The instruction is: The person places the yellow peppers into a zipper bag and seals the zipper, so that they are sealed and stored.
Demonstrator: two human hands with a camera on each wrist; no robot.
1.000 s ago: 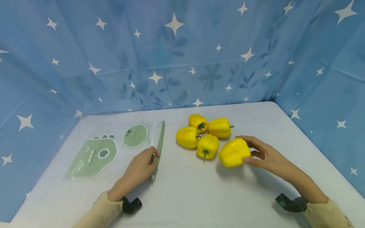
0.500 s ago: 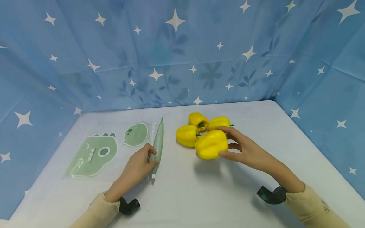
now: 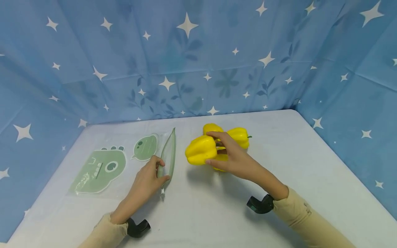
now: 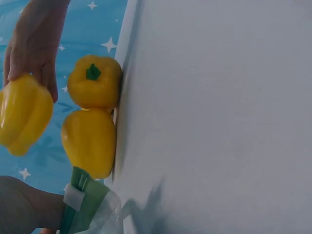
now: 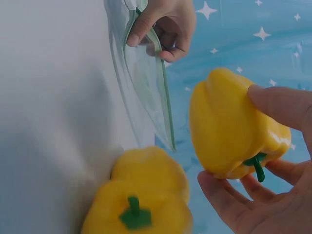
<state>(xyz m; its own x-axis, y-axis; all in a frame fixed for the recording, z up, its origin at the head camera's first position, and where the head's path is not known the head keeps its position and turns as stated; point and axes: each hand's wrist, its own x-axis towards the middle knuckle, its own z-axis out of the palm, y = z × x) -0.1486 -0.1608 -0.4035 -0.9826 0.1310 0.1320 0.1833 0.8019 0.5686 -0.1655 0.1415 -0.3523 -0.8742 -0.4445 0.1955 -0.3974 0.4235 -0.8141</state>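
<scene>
My right hand [image 3: 237, 160] grips a yellow bell pepper [image 3: 200, 151] above the table, thumb on one side and fingers on the other. In the right wrist view the green stem of that pepper [image 5: 229, 129] points back toward the palm. My left hand [image 3: 141, 186] holds the mouth of a clear zip bag [image 3: 99, 174] with green dinosaur prints. The bag's green rim [image 5: 165, 97] gapes between thumb and fingers. Several other yellow bell peppers [image 3: 240, 136] lie in a cluster behind the right hand, which partly hides them.
A white-covered table [image 3: 192, 220] lies beneath everything. Behind and at both sides hangs a blue curtain [image 3: 198, 62] with white stars. A black wrist camera [image 3: 261, 204] sits on the right wrist, and another black camera [image 3: 139, 228] on the left.
My right hand has carried the bell pepper leftward, past the front of the cluster, toward the bag. The bag's mouth has spread wider at my left hand.
</scene>
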